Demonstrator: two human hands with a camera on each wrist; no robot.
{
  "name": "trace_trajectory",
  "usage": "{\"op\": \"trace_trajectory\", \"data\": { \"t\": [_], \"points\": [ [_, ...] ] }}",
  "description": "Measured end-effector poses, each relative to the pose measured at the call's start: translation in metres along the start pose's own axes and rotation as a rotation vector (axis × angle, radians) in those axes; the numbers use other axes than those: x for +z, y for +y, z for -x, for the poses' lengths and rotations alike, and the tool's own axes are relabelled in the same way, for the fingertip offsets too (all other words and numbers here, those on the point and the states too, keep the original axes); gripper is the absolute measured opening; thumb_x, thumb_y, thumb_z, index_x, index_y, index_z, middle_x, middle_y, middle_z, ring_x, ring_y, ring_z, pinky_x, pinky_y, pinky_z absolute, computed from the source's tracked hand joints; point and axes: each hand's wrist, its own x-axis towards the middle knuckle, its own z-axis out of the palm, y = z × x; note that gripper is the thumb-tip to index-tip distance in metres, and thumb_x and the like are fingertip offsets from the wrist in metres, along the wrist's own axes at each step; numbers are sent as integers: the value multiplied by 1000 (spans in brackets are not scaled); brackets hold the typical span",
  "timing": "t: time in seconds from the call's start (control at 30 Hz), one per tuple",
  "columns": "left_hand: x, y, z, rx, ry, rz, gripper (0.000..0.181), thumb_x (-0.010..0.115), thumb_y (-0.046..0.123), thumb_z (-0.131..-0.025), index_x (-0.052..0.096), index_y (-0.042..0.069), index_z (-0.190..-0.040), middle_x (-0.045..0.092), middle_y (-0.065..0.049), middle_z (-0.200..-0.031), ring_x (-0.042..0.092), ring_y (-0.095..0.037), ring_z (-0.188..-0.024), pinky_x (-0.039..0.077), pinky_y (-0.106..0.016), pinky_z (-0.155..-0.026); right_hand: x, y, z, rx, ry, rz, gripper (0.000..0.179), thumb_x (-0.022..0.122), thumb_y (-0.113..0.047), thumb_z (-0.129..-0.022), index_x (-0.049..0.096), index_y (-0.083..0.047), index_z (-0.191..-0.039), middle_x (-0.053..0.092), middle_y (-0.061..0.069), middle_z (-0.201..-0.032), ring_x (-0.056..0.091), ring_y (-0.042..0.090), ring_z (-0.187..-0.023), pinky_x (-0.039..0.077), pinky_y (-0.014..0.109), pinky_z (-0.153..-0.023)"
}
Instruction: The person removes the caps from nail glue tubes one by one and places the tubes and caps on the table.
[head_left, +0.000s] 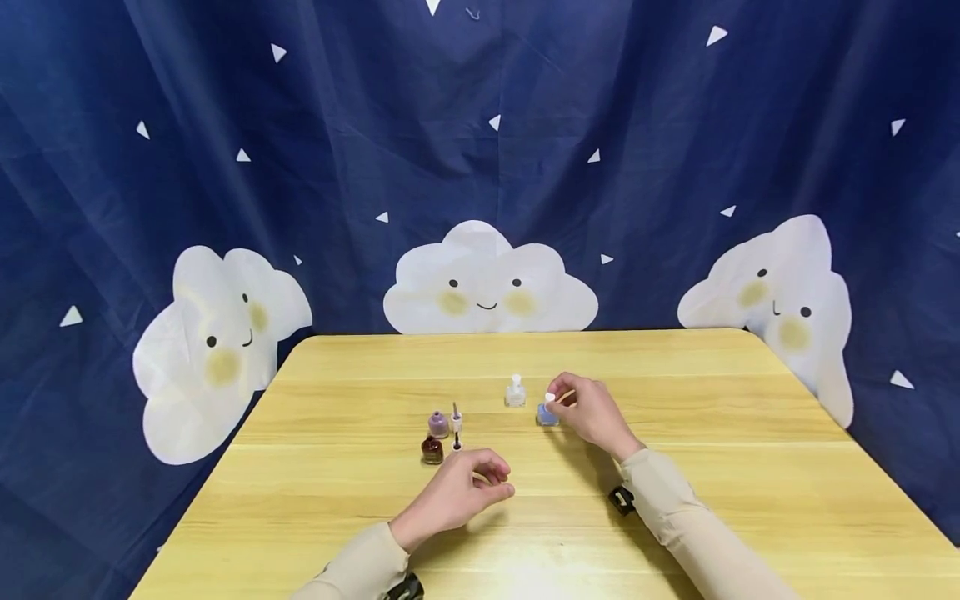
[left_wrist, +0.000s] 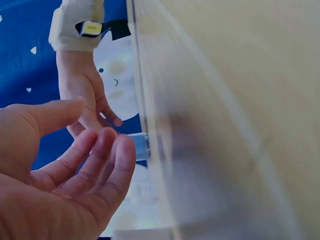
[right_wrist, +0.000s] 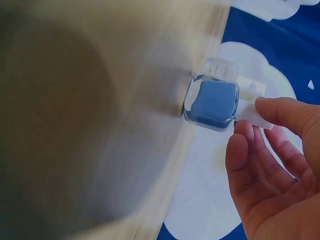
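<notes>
A blue nail polish bottle [head_left: 547, 415] stands on the table with its white cap on. My right hand [head_left: 594, 414] pinches that cap between thumb and fingers; in the right wrist view the blue bottle [right_wrist: 212, 104] is upright on the wood. My left hand [head_left: 463, 490] hovers over the table, fingers loosely curved and nothing in them. Just beyond it are an uncapped dark red bottle [head_left: 432, 451] and an uncapped purple bottle [head_left: 438, 425]. Two white caps, one cap [head_left: 457, 422] behind the other cap [head_left: 457, 446], stand beside them with their brushes pointing up.
A clear nail polish bottle [head_left: 515, 392] with a white cap stands left of the blue one, slightly farther back. The wooden table [head_left: 360, 367] ends against a dark blue curtain [head_left: 480, 150] printed with clouds and white triangles.
</notes>
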Motion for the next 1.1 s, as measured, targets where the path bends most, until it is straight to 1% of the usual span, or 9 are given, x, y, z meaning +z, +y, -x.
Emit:
{"op": "trace_trajectory", "data": {
  "t": [0.13, 0.27, 0.43, 0.57, 0.7, 0.83, 0.97, 1.1],
  "points": [
    [2, -6, -5, -14, 1, 0, 23, 77, 21, -92, 71, 2, -105, 72, 2, -93, 66, -10, -87, 56, -23, -79, 3, -5, 13, -18, -17, -13, 13, 77, -8, -90, 67, -11, -97, 72, 0, -93, 71, 17, -83, 58, 30, -73],
    [0, -6, -8, -25, 14, -31, 24, 77, 22, -92, 72, 3, -106, 73, 1, -94, 67, -11, -86, 56, -25, -78, 6, -12, 25, -45, -44, -7, 13, 77, -7, -90, 67, -13, -95, 72, -3, -90, 71, 13, -82, 58, 26, -72],
    [-2, -4, -12, -34, 26, -124, 27, 77, 21, -91, 71, 0, -106, 74, -3, -95, 68, -11, -83, 56, -26, -76, 9, -22, 42, -71, -76, 10, 15, 78, -7, -89, 66, -15, -93, 70, -7, -87, 68, 9, -81, 57, 24, -72],
    [-3, -1, -15, -20, 23, -211, 28, 78, 21, -91, 73, 0, -109, 76, -8, -100, 70, -11, -83, 57, -26, -76, 12, -29, 53, -80, -93, 11, 17, 79, -6, -88, 66, -16, -93, 69, -8, -86, 68, 9, -81, 56, 22, -72],
    [0, 2, -19, 3, 30, -272, 29, 81, 19, -88, 73, 0, -109, 76, -11, -104, 71, -11, -83, 57, -24, -75, 14, -33, 59, -110, -108, 7, 17, 79, -5, -87, 66, -15, -92, 69, -8, -85, 68, 10, -80, 56, 21, -70],
    [5, 5, -22, -3, 38, -314, 35, 85, 19, -84, 74, -1, -110, 76, -11, -105, 70, -14, -84, 56, -23, -75, 15, -37, 63, -130, -128, 16, 17, 80, -7, -87, 66, -15, -91, 69, -9, -83, 68, 9, -79, 56, 20, -69],
    [8, 6, -25, -1, 25, -327, 37, 86, 19, -82, 75, 0, -111, 77, -11, -106, 71, -15, -84, 55, -22, -76, 15, -39, 65, -139, -141, 32, 17, 80, -7, -87, 65, -16, -90, 70, -8, -83, 68, 8, -78, 55, 20, -67],
    [9, 6, -28, 10, 11, -323, 32, 86, 17, -81, 77, 4, -108, 78, -9, -103, 71, -10, -81, 55, -22, -75, 13, -41, 66, -155, -162, 36, 18, 79, -6, -87, 64, -15, -88, 71, -6, -82, 68, 8, -77, 55, 20, -65]
  ]
}}
